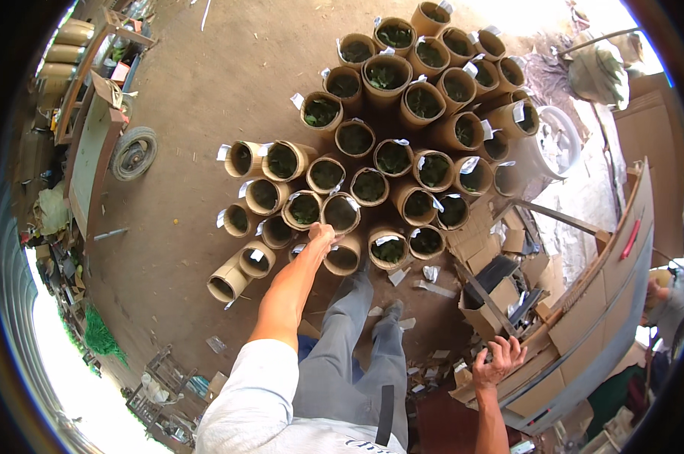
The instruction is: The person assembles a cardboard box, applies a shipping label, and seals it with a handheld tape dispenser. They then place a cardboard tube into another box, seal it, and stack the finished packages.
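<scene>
My left hand reaches down among upright cardboard tubes that stand clustered on the floor. It is at the near rims of a tube holding green leaves and a darker tube. Just below it stands another cardboard tube. The fingers are partly hidden, so a grip on a rim cannot be made out. My right hand is raised at the lower right, empty, fingers apart and slightly bent, beside the cardboard-covered table. Many tubes hold green leaves and carry white paper tags.
A white bucket stands right of the tubes. Cardboard scraps and boxes lie near the table, which bears a red-handled tool. At left is a cart with a rubber wheel. Another person's hand shows at far right.
</scene>
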Motion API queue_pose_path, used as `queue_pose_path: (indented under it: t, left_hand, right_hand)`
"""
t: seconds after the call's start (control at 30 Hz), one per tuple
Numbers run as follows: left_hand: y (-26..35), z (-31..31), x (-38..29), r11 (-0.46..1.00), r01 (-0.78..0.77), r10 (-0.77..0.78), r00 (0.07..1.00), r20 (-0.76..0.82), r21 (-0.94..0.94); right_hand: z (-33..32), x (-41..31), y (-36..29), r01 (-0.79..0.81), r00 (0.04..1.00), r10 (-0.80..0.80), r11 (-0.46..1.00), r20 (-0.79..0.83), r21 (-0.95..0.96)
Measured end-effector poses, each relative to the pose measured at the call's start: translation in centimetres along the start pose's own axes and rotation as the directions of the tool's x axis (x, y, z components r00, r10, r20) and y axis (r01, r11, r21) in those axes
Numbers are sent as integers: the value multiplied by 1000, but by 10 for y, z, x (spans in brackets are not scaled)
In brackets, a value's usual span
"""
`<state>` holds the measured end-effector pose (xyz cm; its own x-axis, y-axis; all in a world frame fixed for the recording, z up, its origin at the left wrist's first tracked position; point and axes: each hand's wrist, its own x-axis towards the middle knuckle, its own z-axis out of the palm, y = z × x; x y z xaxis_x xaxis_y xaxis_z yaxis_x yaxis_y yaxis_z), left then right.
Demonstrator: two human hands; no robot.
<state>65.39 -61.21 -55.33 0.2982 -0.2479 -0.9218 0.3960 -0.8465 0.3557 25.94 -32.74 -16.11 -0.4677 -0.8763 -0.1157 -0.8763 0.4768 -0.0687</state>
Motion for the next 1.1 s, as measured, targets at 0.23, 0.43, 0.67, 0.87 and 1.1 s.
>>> queue_pose_path:
  t: [0.23, 0.43, 0.67, 0.87, 1.1]
  left_hand:
    - [-44, 7, 53, 818, -152, 208, 977, -39, 554]
    - [-32, 0, 19, 923, 51, -23, 997, -76, 382]
    - [36, 45, -36, 686, -565, 531, 820, 214, 458]
    - [118, 158, 40, 562, -638, 658, 731, 183, 526]
    - [113, 216, 81, 889, -327, 318, 945, 83, 321]
  right_hand:
    - [2, 6, -8, -23, 998, 30, 994, 61, -105]
    - [-1, 10, -15, -36, 995, 46, 992, 83, -118]
    - [1, 12, -14, -54, 994, 64, 992, 88, -118]
    - [5, 10, -7, -60, 991, 74, 990, 109, -126]
    - [7, 11, -4, -67, 987, 86, 988, 138, -142]
